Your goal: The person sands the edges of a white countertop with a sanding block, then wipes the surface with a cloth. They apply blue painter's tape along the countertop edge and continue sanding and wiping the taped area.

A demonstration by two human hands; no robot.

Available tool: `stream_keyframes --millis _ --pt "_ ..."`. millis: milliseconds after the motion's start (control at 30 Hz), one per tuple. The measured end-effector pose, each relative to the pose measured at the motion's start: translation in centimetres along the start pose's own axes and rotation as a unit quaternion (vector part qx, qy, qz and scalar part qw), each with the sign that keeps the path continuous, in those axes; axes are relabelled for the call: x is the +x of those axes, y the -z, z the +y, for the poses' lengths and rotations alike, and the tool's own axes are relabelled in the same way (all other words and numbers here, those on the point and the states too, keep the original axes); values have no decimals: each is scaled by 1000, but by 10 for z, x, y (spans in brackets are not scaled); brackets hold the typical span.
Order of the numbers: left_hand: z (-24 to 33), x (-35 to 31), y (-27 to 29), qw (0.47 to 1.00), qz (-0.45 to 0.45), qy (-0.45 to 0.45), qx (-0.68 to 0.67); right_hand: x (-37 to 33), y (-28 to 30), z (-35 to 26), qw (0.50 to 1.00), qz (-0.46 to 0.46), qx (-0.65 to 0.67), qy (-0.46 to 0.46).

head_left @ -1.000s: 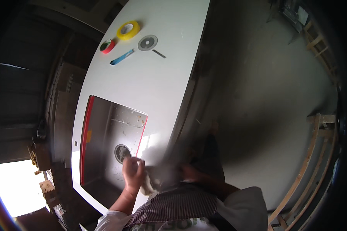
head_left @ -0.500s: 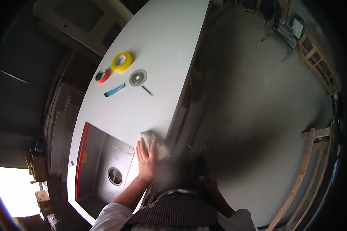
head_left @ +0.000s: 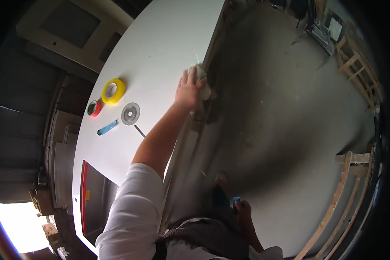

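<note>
My left hand presses a crumpled whitish cloth against the right edge of the long white countertop. Part of the cloth hangs over that edge. Low down, beside my body, my right hand is closed around a small blue object; most of it is hidden, so its kind does not show. To the left of my left forearm lie a grey cutting disc, a thin dark strip partly behind the arm, and a blue utility knife.
A yellow tape roll and a red tape roll rest on the countertop's left part. Nearer is a sink cutout with a red-edged rim. Wooden frames stand on the right. Another sink top is at the far left.
My left hand has slid the cloth away from beside the sink, forward along the countertop's right edge. My right hand has shifted slightly, and the blue object in it now shows.
</note>
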State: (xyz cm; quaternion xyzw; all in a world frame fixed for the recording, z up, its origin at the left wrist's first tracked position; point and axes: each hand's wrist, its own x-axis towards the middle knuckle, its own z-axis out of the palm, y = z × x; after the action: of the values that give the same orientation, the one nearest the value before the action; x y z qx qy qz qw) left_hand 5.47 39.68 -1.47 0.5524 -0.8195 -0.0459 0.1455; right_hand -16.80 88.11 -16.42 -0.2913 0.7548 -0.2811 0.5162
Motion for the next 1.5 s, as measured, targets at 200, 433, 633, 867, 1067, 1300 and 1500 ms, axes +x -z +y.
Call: stream_keyframes --millis 200,433,633,867,1067,1300,1500 --pt "25 -57 17 969 -123 -171 128 10 10 13 999 12 36 3" --pt "16 -320 56 926 -214 -253 182 -12 -13 -15 998 -23 10 56" --pt "2 -484 90 947 -172 -108 -249 -56 -50 -5 994 -25 18 109" --pt "-33 -473 187 952 15 -10 -307 -118 -97 27 979 -137 105 111" --pt "-86 -376 214 953 256 162 12 -169 -107 -6 960 -222 83 151" --pt "43 -468 181 935 -213 8 -284 -199 -116 -74 932 -309 80 173" --pt "15 -530 108 868 -145 17 -474 -173 -155 -100 896 -352 43 265"
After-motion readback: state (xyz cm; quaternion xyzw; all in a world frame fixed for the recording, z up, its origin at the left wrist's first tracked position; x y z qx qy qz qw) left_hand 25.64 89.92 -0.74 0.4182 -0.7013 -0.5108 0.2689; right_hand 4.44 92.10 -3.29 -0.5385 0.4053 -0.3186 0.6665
